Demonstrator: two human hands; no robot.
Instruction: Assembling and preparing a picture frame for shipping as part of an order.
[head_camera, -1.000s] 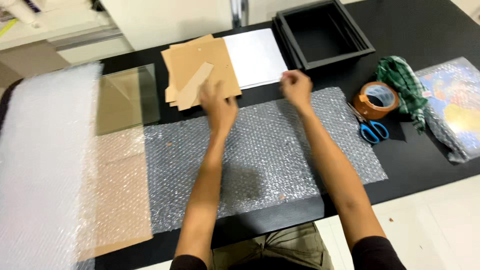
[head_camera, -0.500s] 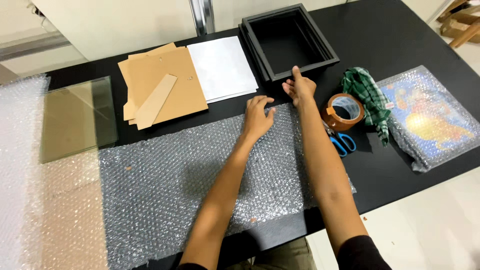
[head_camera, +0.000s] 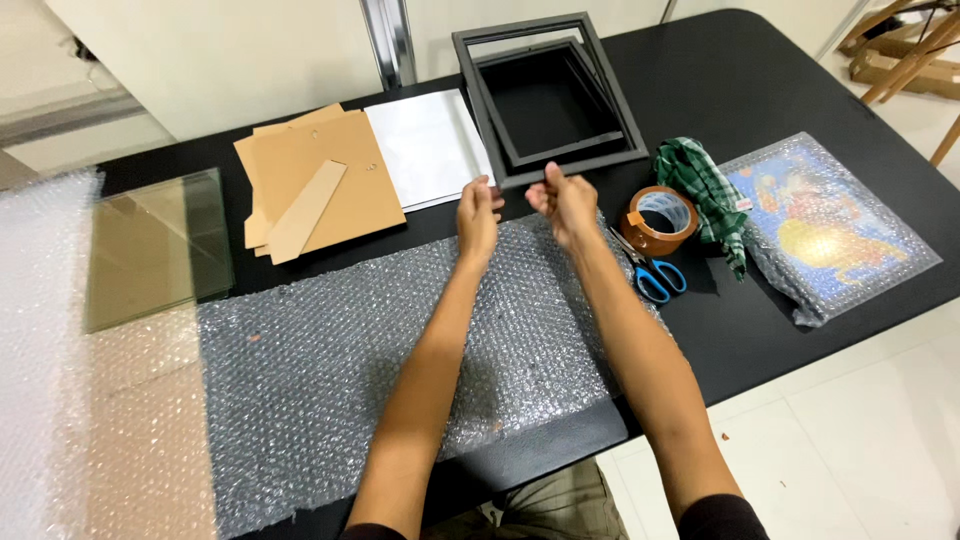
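Frame (head_camera: 548, 100) | both hands (head_camera: 520, 205) outstretched at near edge, apparently gripping it

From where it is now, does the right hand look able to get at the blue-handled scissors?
Probably yes. The right hand grips the black frame edge, and the scissors lie just to its right on the table beside the tape roll, uncovered, though it must release the frame first.

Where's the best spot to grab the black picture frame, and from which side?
Probably the black picture frame's near rail, approached from the person's side: that edge faces both hands, the left hand and right hand already sit at it, and the hollow centre leaves room for fingers.
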